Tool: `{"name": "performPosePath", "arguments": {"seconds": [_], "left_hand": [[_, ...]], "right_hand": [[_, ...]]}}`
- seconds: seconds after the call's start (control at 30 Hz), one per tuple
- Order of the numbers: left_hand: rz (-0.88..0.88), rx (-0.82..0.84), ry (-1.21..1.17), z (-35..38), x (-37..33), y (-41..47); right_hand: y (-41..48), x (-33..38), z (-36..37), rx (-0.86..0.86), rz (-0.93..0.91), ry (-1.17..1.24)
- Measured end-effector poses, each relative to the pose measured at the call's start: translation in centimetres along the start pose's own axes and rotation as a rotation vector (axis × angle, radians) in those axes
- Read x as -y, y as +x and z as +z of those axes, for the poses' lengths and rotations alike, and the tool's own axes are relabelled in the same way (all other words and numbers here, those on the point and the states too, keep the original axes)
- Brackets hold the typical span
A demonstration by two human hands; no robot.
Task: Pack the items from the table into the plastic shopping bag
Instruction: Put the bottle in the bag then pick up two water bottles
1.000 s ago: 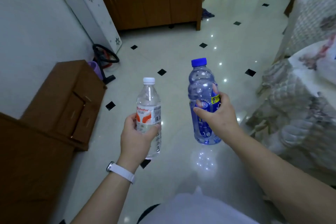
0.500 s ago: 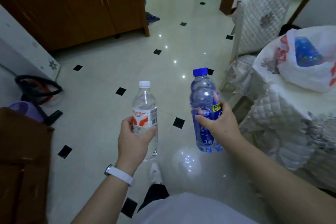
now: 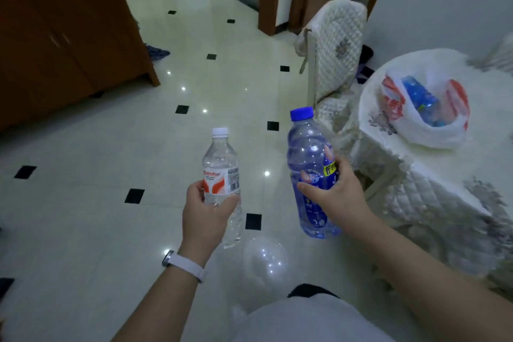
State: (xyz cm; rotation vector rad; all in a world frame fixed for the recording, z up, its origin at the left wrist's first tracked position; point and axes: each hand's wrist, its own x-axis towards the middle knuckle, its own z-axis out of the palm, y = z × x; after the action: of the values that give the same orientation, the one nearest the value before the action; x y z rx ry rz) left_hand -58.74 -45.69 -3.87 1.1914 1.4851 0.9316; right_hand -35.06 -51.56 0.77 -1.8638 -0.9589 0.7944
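Note:
My left hand (image 3: pixel 205 216) grips a clear water bottle (image 3: pixel 220 164) with a white cap and a red-and-white label, held upright over the floor. My right hand (image 3: pixel 337 198) grips a taller blue-tinted bottle (image 3: pixel 308 153) with a blue cap, also upright. A white plastic shopping bag (image 3: pixel 433 130) with red print lies open on the round table (image 3: pixel 433 169) at the right. Inside the bag I see a blue bottle (image 3: pixel 420 100). Both hands are left of the table, well short of the bag.
The table carries a quilted white cloth. A chair (image 3: pixel 337 47) with a matching quilted cover stands behind its left side. A brown wooden cabinet (image 3: pixel 63 36) fills the upper left. Glossy tiled floor (image 3: pixel 111 147) with black diamonds lies between.
The view has swung right, so the table and the bag now show more fully. Both hands still hold their bottles in the same way.

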Motion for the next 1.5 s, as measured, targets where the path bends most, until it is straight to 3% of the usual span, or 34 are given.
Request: {"name": "performPosePath", "arguments": {"seconds": [0.37, 0.53, 0.73, 1.1, 1.5], "left_hand": [[-0.010, 0.107, 0.132, 7.0, -3.7, 13.0], [0.016, 0.076, 0.187, 11.9, -8.4, 20.5], [0.123, 0.168, 0.207, 20.8, -15.1, 27.7], [0.183, 0.547, 0.254, 34.9, -19.3, 36.2], [0.305, 1.177, 0.244, 52.2, -25.7, 46.7]], "right_hand": [[14.0, -2.1, 0.1, -0.140, 0.126, 0.132], [23.4, -1.1, -0.2, -0.137, 0.142, 0.239], [33.2, 1.3, -4.7, -0.213, 0.085, 0.245], [39.6, -1.0, -11.9, -0.523, 0.242, 0.240], [45.4, 1.6, -15.3, -1.080, 0.426, 0.126]]}}
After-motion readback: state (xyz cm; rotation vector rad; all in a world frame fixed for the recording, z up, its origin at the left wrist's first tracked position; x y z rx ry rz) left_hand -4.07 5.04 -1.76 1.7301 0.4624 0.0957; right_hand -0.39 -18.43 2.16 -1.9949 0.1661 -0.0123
